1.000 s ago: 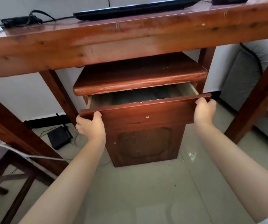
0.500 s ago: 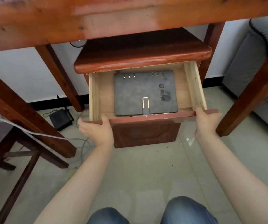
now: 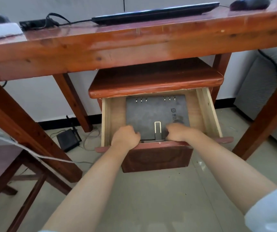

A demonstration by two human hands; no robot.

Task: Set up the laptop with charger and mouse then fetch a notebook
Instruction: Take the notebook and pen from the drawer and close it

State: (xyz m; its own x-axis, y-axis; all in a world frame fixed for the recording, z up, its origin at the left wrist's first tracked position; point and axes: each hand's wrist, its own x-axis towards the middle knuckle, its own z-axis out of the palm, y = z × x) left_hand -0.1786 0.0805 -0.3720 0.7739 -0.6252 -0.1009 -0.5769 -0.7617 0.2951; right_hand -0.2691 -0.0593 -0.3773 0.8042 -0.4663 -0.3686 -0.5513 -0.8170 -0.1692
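Note:
A dark grey ring-bound notebook [image 3: 156, 111] with a metal clasp lies flat in the pulled-out wooden drawer [image 3: 106, 118] of a small cabinet under the desk. My left hand [image 3: 126, 136] and my right hand [image 3: 178, 132] reach into the drawer, fingers curled on the notebook's near edge, one on each side of the clasp. The notebook still rests on the drawer floor. On the desk top above, the black laptop [image 3: 156, 11] lies closed, with a dark mouse [image 3: 250, 4] to its right and a charger brick [image 3: 34, 24] with cable to its left.
The wooden desk's front rail [image 3: 134, 52] overhangs the cabinet. Desk legs stand at left [image 3: 25, 129] and right [image 3: 266, 121]. A black router [image 3: 68, 139] with cables sits on the tiled floor. A grey sofa [image 3: 261, 91] is at right.
Both hands have left the drawer's front edge and moved inward onto the notebook's near edge. The view has tilted up, showing the desk top again.

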